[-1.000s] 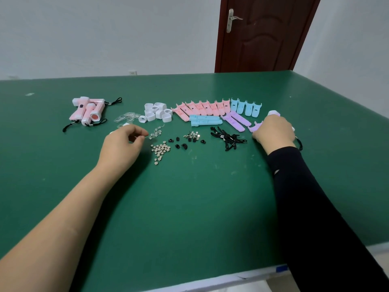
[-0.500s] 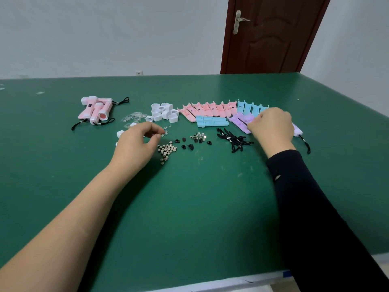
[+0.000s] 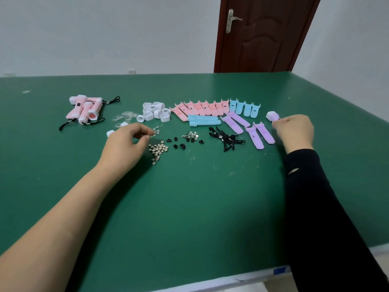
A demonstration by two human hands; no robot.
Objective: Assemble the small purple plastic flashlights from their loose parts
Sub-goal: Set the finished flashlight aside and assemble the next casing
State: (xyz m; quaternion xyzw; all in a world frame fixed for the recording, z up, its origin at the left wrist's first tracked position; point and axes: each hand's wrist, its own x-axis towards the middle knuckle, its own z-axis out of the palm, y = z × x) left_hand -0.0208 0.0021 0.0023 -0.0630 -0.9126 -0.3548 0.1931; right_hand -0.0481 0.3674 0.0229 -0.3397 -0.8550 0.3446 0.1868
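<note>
Several loose purple shell halves point(image 3: 235, 122) lie on the green table point(image 3: 189, 197), right of centre. Just right of them my right hand point(image 3: 295, 131) grips an assembled purple flashlight point(image 3: 273, 116); only its white head sticks out on the hand's left. My left hand point(image 3: 126, 144) rests on the table with thumb and forefinger curled at a little pile of clear wire-legged bulbs point(image 3: 156, 130). Whether anything is pinched between them is too small to tell.
Along the far row lie pink flashlights point(image 3: 84, 110), clear lenses point(image 3: 124, 118), white head caps point(image 3: 154, 112), pink shells point(image 3: 200, 107) and blue shells point(image 3: 245, 107). Nearer are coin cells point(image 3: 159, 149), black buttons point(image 3: 176, 143), metal contacts point(image 3: 190, 135) and black lanyards point(image 3: 228, 139).
My right hand has moved right from the purple shells to the flashlight and now grips it. My left hand stays at the bulbs.
</note>
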